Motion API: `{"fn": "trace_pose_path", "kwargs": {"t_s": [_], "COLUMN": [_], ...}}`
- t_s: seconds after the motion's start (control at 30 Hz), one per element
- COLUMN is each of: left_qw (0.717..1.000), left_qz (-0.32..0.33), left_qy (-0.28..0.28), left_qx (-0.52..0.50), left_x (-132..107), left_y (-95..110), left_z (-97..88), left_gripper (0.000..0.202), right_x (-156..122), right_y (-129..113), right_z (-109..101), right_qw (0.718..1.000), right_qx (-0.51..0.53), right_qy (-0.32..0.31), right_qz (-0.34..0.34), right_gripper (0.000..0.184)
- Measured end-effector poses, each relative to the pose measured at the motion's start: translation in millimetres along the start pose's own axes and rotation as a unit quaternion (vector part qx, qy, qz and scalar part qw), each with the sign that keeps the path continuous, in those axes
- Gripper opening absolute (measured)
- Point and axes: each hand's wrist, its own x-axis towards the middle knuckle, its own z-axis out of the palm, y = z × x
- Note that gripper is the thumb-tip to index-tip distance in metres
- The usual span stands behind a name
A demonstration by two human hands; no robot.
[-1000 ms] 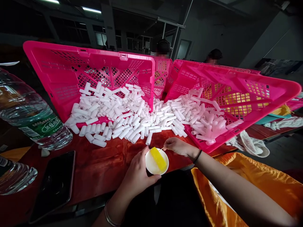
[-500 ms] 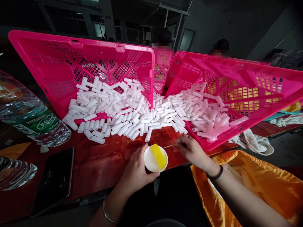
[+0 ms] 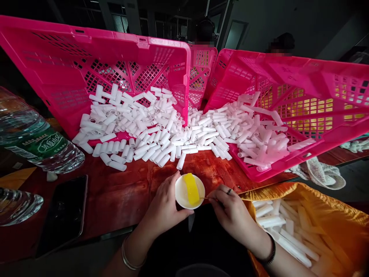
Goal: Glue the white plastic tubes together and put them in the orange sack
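L hand (image 3: 165, 202) is cradling a white bowl (image 3: 181, 197) just above the desk's (image 3: 121, 200) front edge; its fingers (image 3: 172, 181) are curving part-open round the bowl's L side, w/ the thumb running along the bottom rim. A yellow block (image 3: 191, 188) is lying in the bowl, lengthwise away from the person. R hand (image 3: 232, 213) is hanging just R of the bowl, fingers nearly closed, pinching a thin stick (image 3: 204, 198); its tip is pointing at the block's near end, can't tell if touching.

Farther back on the desk, lots of white tubes (image 3: 161, 134) are spilling from L pink basket (image 3: 112, 37) & R pink basket (image 3: 276, 174), both lying on their sides. A phone (image 3: 65, 211) is lying nr the front edge, L side, w/ a green-label bottle (image 3: 50, 146) standing beyond. An orange sack (image 3: 343, 215) is sitting off the front edge, R side, holding white sticks (image 3: 271, 221).
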Motion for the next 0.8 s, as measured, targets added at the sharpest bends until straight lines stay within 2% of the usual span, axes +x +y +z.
{"fn": "trace_pose_path", "kwargs": {"t_s": [0.1,0.2,0.27,0.37,0.47,0.67,0.8], "left_qw": [1.000,1.000,1.000,1.000,1.000,1.000,1.000], "left_qz": [-0.007,-0.011,-0.008,-0.006,-0.007,0.006,0.021], "left_qy": [-0.003,-0.004,-0.003,-0.006,-0.013,-0.018,-0.017], "left_qx": [0.003,-0.003,-0.010,-0.015,-0.010,-0.008,-0.006], "left_x": [-0.4,-0.9,-1.1,-0.8,0.1,1.4,1.7], "left_y": [0.5,1.0,1.3,1.7,1.7,0.2,-0.3], "left_z": [-0.1,-0.6,-1.0,-1.3,-0.9,-1.5,-2.9], "left_gripper": [0.110,0.111,0.112,0.114,0.114,0.114,0.111], "right_x": [8.3,24.0,32.3,35.1,31.7,40.4,52.3], "right_y": [3.1,1.8,-3.1,-12.3,-15.7,-8.7,-12.2], "right_z": [-10.8,-19.4,-17.9,-9.0,-6.7,-26.6,-24.3], "right_qw": [1.000,0.996,0.995,0.995,0.996,0.993,0.991], "right_qx": [-0.010,-0.066,-0.098,-0.087,-0.067,-0.112,-0.120], "right_qy": [0.019,0.054,0.028,-0.029,-0.043,0.024,0.049], "right_qz": [0.001,0.007,0.018,0.032,0.037,0.007,-0.022], "right_gripper": [0.019,0.019,0.019,0.019,0.020,0.018,0.020]}}
